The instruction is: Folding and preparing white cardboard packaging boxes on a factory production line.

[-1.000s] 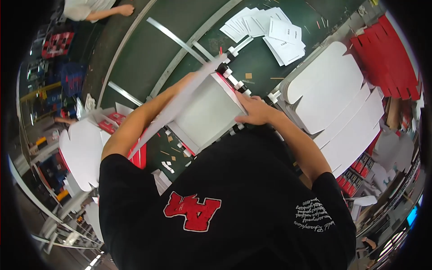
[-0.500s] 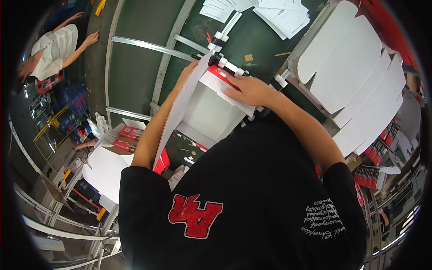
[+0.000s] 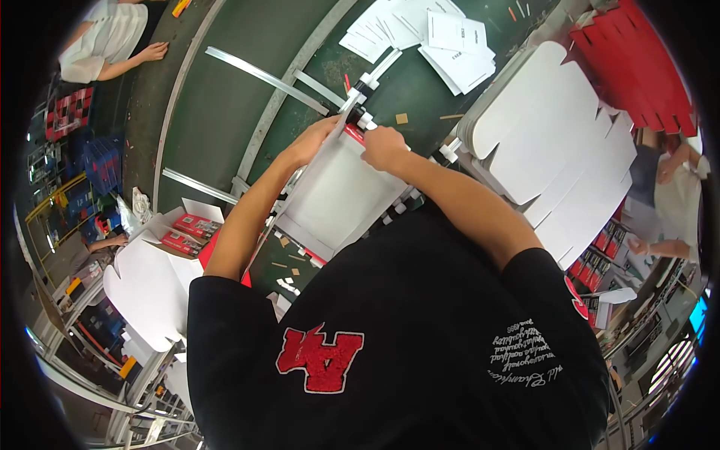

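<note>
A partly folded cardboard box [image 3: 337, 199], white inside with red on its outer side, lies open in front of my body. My left hand [image 3: 309, 144] is against the outside of its left panel near the far corner, the fingertips partly hidden by the panel's edge. At the far right corner, my right hand [image 3: 385, 148] has its fingers curled over the rim, next to a small strip of red card. Just beyond the box is a fixture with white and black clamps [image 3: 360, 94] on a metal bar.
Printed white sheets [image 3: 457, 49] lie at the far side of the green table. Flat white box blanks [image 3: 540, 131] are stacked at right, red blanks [image 3: 637, 71] behind them. An open carton [image 3: 187, 229] holds red boxes at left. Other people [image 3: 112, 45] stand at both sides.
My right hand has gone from lying flat with outstretched fingers to curled over the rim. The box's left panel now appears more edge-on. The view has shifted, showing more on the right.
</note>
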